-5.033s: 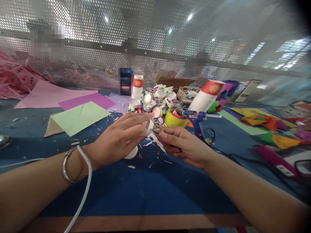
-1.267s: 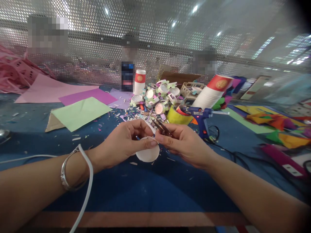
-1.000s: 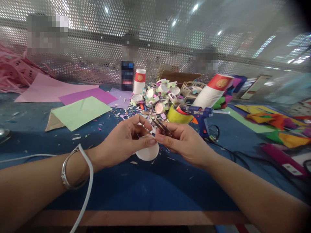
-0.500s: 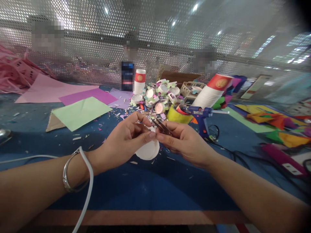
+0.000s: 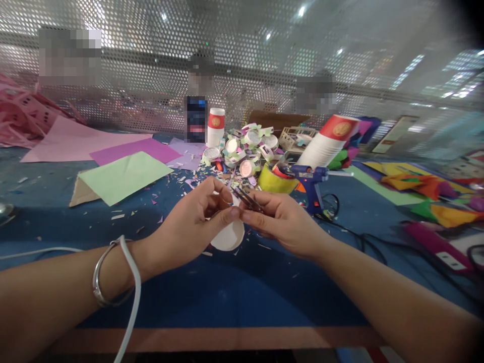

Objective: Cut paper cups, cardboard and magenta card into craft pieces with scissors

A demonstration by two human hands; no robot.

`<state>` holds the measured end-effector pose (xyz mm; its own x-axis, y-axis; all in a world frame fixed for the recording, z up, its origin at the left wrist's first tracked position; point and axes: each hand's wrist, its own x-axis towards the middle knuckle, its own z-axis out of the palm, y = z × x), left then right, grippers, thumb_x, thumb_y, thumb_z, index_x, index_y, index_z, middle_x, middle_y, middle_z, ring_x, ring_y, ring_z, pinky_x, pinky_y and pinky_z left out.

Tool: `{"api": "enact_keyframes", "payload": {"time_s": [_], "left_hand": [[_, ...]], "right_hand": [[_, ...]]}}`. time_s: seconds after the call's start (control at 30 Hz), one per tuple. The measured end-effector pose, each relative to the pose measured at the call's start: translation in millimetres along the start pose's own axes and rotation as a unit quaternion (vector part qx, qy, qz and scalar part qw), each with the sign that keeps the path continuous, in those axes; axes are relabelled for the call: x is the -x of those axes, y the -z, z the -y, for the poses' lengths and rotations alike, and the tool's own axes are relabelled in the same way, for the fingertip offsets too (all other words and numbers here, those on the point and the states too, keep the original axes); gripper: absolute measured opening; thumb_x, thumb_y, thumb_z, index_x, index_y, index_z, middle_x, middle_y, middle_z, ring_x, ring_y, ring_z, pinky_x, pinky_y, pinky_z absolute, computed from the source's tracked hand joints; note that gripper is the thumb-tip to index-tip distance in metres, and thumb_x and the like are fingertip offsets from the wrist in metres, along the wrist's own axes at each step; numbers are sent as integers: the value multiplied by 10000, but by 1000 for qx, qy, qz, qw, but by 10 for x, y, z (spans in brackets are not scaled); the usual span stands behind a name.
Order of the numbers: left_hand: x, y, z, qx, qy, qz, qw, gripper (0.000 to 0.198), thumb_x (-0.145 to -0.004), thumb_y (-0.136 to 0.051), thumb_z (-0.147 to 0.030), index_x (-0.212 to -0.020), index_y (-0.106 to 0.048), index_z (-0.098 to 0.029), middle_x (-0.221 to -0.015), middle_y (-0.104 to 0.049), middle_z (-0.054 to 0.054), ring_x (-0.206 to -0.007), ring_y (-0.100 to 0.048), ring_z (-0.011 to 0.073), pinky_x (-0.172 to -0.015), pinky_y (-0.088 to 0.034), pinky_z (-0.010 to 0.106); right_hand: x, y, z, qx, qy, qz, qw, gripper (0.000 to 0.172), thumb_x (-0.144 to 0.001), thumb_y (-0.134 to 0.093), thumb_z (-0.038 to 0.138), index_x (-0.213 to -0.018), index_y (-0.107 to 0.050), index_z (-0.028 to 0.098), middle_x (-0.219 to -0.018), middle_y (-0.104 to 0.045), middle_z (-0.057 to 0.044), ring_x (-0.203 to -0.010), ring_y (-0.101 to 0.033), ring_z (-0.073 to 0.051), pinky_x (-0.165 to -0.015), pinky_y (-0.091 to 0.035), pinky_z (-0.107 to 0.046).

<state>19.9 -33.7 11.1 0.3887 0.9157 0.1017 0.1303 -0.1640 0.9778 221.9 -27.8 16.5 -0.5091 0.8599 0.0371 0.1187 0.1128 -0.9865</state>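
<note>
My left hand (image 5: pixel 189 224) is closed round a white paper cup (image 5: pixel 228 237), its round base turned towards me, held just above the blue table (image 5: pixel 227 297). My right hand (image 5: pixel 282 219) grips a pair of small dark scissors (image 5: pixel 245 197), blades pointing up and left at the cup's rim. The two thumbs almost touch over the cup. A metal bangle and a white cable (image 5: pixel 128 297) circle my left wrist.
Behind my hands lie a pile of cut cup pieces (image 5: pixel 245 151), a yellow tape roll (image 5: pixel 276 180), a blue glue gun (image 5: pixel 310 181) with its cord, and a stack of red-and-white cups (image 5: pixel 327 141). Coloured paper sheets (image 5: pixel 121 176) lie left, more paper right. Paper scraps litter the table. People sit behind a perforated screen.
Both hands have stayed together; the cup has turned a little in my left hand and the hands have drifted slightly up and left. Five seconds ago my left fingers were stretched over the cup.
</note>
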Motion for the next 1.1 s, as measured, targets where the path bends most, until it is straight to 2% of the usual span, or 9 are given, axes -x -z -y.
{"api": "enact_keyframes", "payload": {"time_s": [0.13, 0.23, 0.3, 0.4, 0.57, 0.7, 0.87, 1.1], "left_hand": [[12, 38, -19, 104, 64, 80, 989, 287, -899, -689, -389, -1029, -501, -215, -752, -629, -25, -601, -589, 108, -492, -479, 190], [12, 58, -37, 196, 104, 144, 964, 271, -866, -732, -244, -1031, -527, -182, -886, -686, 20, -768, -646, 125, -622, -547, 210], [7, 62, -34, 222, 115, 161, 955, 289, -842, -740, -155, -1046, -535, -171, -929, -702, 32, -822, -658, 123, -684, -550, 210], [-5, 64, -12, 208, 105, 136, 963, 337, -807, -758, -107, -1061, -544, -168, -895, -716, 24, -811, -665, 117, -699, -540, 204], [-31, 82, 7, 116, 114, 44, 986, 311, -822, -770, -224, -1058, -573, -182, -818, -735, 13, -679, -672, 113, -552, -477, 165], [-41, 90, 5, 148, 93, -1, 985, 331, -825, -771, -244, -1072, -561, -182, -802, -740, -1, -636, -671, 106, -557, -497, 178], [-38, 79, 8, 155, 81, -17, 984, 335, -830, -767, -226, -1113, -598, -166, -786, -733, 1, -601, -651, 97, -524, -474, 171], [-27, 67, -8, 162, 76, -4, 984, 196, -830, -766, -228, -903, -600, -152, -733, -699, -13, -598, -627, 88, -504, -445, 162]], "right_hand": [[-6, 27, -18, 20, 5, -12, 1000, 275, -878, -722, 400, -848, -623, 145, -630, -453, 61, -499, -323, -46, -423, -215, -207], [-11, 65, -48, 16, 9, -31, 999, 250, -882, -717, 380, -854, -620, 151, -660, -486, 54, -516, -350, -49, -443, -243, -209], [-15, 84, -61, 14, 10, -38, 999, 236, -877, -723, 363, -854, -618, 153, -683, -506, 49, -529, -370, -51, -456, -260, -210], [-20, 97, -58, 25, 12, -50, 998, 238, -866, -737, 360, -857, -618, 154, -696, -519, 45, -540, -383, -56, -465, -270, -216], [-7, 113, -21, 84, 37, -66, 994, 319, -906, -677, 469, -936, -629, 155, -732, -532, 25, -570, -404, -70, -489, -286, -231], [24, 124, -13, 143, 52, -73, 986, 341, -960, -576, 522, -979, -617, 184, -675, -480, 41, -539, -367, -79, -478, -259, -245], [42, 119, -56, 241, 63, -79, 965, 323, -944, -608, 507, -1053, -616, 203, -763, -591, -3, -624, -477, -123, -518, -318, -262], [40, 131, -52, 273, 65, -65, 958, 358, -916, -641, 522, -1048, -622, 190, -810, -637, -22, -638, -511, -133, -540, -339, -267]]}}
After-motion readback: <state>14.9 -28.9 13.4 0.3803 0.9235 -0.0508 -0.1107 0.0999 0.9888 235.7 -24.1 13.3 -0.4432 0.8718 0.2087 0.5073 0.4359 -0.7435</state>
